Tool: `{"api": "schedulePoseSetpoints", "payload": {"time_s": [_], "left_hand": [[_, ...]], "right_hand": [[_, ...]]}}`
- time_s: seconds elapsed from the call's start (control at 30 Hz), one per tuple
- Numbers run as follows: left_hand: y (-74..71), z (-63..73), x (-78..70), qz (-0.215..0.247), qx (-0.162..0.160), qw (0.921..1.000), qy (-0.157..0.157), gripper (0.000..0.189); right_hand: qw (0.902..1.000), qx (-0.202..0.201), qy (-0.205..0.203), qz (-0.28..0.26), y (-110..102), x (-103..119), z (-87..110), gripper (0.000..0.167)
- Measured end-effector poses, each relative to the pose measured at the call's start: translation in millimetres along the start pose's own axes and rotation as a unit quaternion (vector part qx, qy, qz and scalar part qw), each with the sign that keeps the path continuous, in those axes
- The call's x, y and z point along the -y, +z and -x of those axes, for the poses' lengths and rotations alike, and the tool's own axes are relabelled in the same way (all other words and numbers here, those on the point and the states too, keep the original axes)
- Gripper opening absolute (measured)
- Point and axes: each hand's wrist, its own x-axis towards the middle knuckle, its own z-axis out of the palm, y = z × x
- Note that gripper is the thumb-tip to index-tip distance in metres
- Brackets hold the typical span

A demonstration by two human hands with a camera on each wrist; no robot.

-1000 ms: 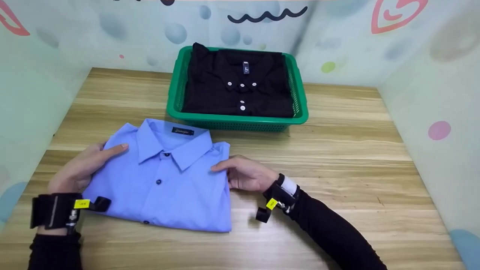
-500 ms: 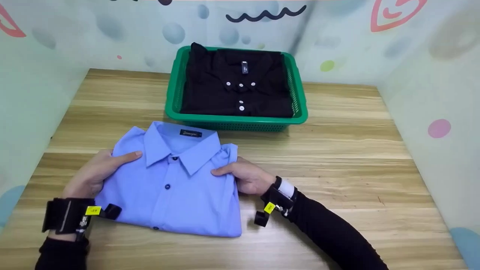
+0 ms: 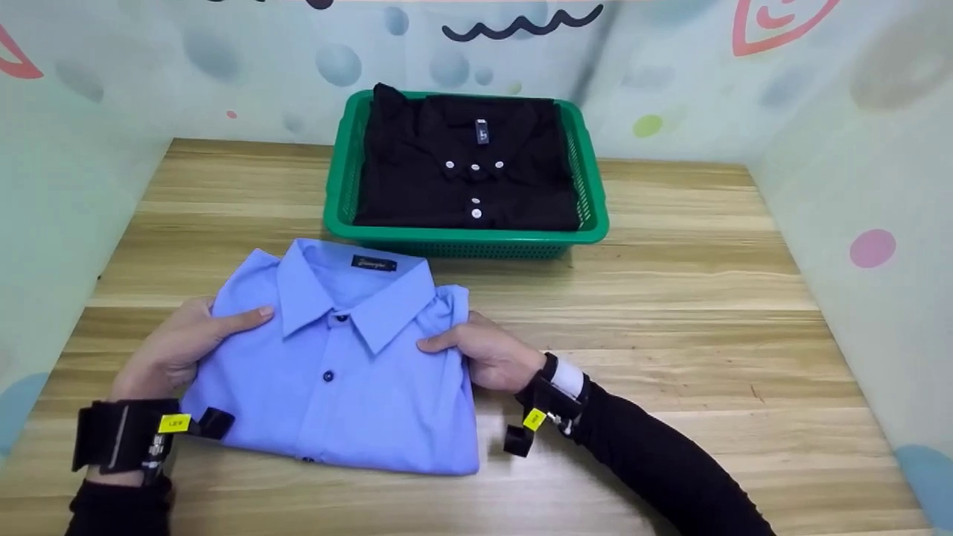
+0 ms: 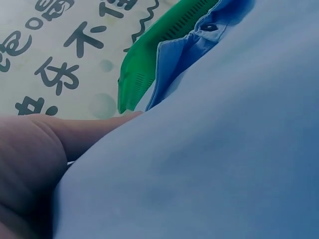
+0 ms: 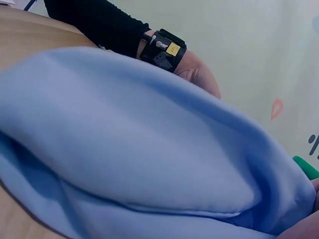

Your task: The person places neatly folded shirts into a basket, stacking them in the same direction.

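Note:
A folded light-blue dress shirt [image 3: 387, 402] lies collar-up across the front left of the table, its dark buttons and neck label facing up. My left hand [image 3: 179, 342] grips its left side, thumb on top near the shoulder and the other fingers hidden beneath. On the opposite side my right hand [image 3: 488, 350] pinches the sleeve edge, its thumb over the cloth. In the left wrist view the shirt [image 4: 189, 164] fills most of the picture, with the thumb along its edge. The right wrist view shows the shirt's folded layers [image 5: 129, 134] bulging apart at the side.
Right behind the shirt's collar stands a green plastic basket [image 3: 461, 236] holding a folded black shirt [image 3: 417, 197] with white buttons. The wooden table [image 3: 692, 298] extends to the right. Patterned walls [image 3: 670, 89] enclose it at the back and both sides.
Both hands first shifted the blue shirt to the right and slightly toward the front; in the last half second it moved a little back left. The basket has stayed in place.

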Motion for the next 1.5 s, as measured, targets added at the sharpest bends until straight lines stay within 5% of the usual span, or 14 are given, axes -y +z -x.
{"api": "schedulePoseSetpoints", "payload": {"time_s": [0.6,0.87,1.07,1.23,1.5], "left_hand": [[-1.7,3.2,-1.2,0.001,0.0,1.0,0.01,0.045],[-4.8,6.5,-3.7,0.003,0.005,0.9999,0.013,0.043],[-8.6,9.4,-5.0,0.011,0.016,0.9991,0.039,0.038],[-11.7,10.9,-5.0,0.062,0.035,0.9954,0.063,0.025],[-12.7,15.9,0.3,0.137,0.058,0.9779,0.147,0.013]], "right_hand": [[0.9997,-0.011,-0.011,0.02,5,0,4.8,0.031],[0.9995,-0.004,-0.027,0.018,7,3,9.5,0.043],[0.9969,0.008,-0.068,0.04,10,10,17.1,0.047],[0.9927,0.006,-0.087,0.083,13,17,27.4,0.042],[0.9757,0.056,-0.166,0.131,17,25,37.9,0.052]]}}
